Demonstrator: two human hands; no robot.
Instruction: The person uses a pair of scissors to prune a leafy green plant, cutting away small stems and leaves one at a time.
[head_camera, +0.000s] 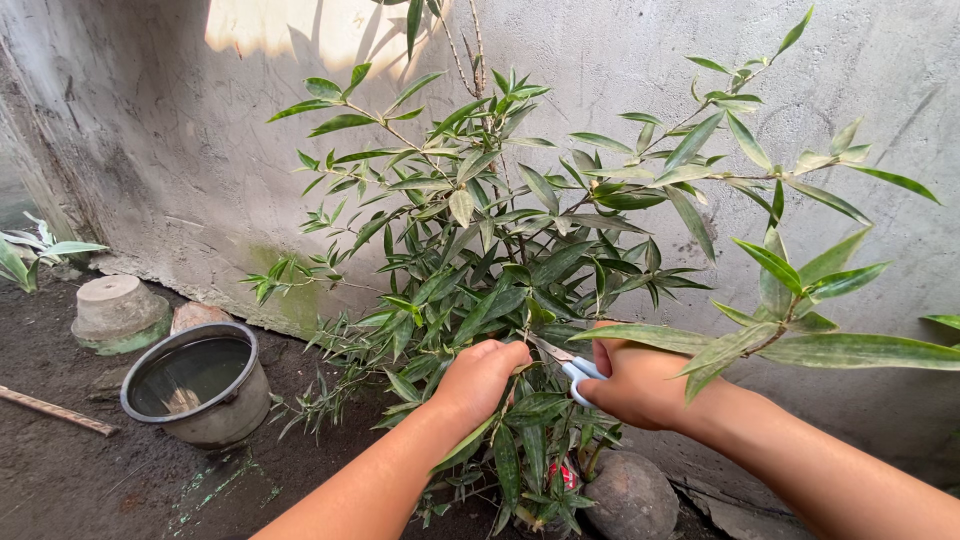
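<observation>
Wall: a rough grey plastered wall (640, 60) rises behind both hands, with a green stain low down to the left of the left fingers.
Ground: dark bare soil (70, 470) spreads to the left of and below the left hand.
Plant: a bushy green plant with long narrow leaves (480, 230) stands against the wall; its branches spread above and around both sets of fingers, and 1 leafy branch crosses over the right wrist.
Pot: a round grey metal pot (198, 385), dark inside, sits on the soil well to the left of the left fingers.
Stone: a rounded brown stone (632, 495) lies below the right fingers, beside the plant's base.
Block: a round pale concrete block (118, 312) sits beyond the pot, farther left.
Left hand: the left hand (482, 378) has its fingers curled together among the stems; what they clamp is hidden by leaves.
Right hand: the right hand (640, 385) has its fingers closed through the scissor handles.
Scissors: small pale blue-handled metal scissors (570, 362) sit between the 2 hands, blades pointing left toward the left fingers.
</observation>
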